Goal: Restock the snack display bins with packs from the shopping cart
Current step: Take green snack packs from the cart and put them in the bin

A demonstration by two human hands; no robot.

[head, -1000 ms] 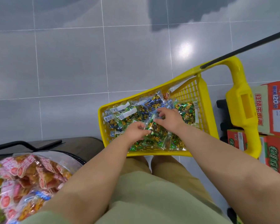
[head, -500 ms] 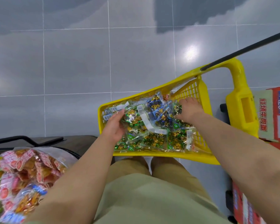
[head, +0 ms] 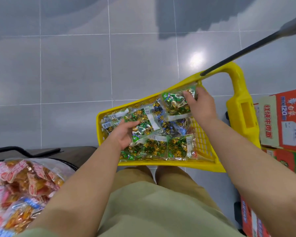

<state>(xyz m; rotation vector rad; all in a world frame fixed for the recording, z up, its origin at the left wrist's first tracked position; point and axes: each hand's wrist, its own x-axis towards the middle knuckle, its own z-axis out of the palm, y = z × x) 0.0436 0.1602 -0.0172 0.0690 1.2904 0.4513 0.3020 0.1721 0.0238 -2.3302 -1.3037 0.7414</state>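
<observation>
**Cart and bin contents: both hands on snack packs**

I see the yellow shopping cart [head: 161,164] standing on the grey tiled floor [head: 58,74], its basket filled with clear snack packs [head: 178,147] of green, gold and blue wrapped pieces, piled loosely across the whole bottom. My right hand [head: 201,106] grips one green pack [head: 175,103], raised at the far corner of the basket, thumb over its top edge. My left hand [head: 123,134] closes around a second pack [head: 143,129], lifted slightly above the pile near the basket's left side. At lower left, a display bin [head: 67,165] holds red-and-orange packs [head: 22,185], heaped to its rim. Red cartons [head: 282,120] are stacked just beside the cart handle on the right.
</observation>
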